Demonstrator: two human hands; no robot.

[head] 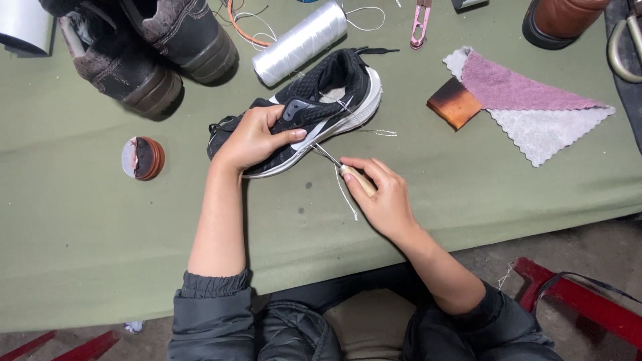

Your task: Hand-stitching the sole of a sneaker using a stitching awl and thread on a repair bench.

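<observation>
- Sneaker [314,113], black with a white sole, lies on its side mid-worktop [80,241]
- Nearest, right hand [381,197] pinches a wooden-handled awl [348,172], its tip at the sneaker's sole edge
- Left hand [257,137] clamps the sneaker's upper
- Stitching looks underway; the awl needs a steady push
- Beyond the sneaker: thread spool [299,42], brown boots [144,50]

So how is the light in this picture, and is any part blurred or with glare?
Head view: light is soft and even, with short shadows under the boots and sneaker; the thread spool shines a little; both hands, left and right, are sharp; straight table edges bend slightly near the frame borders.
</observation>
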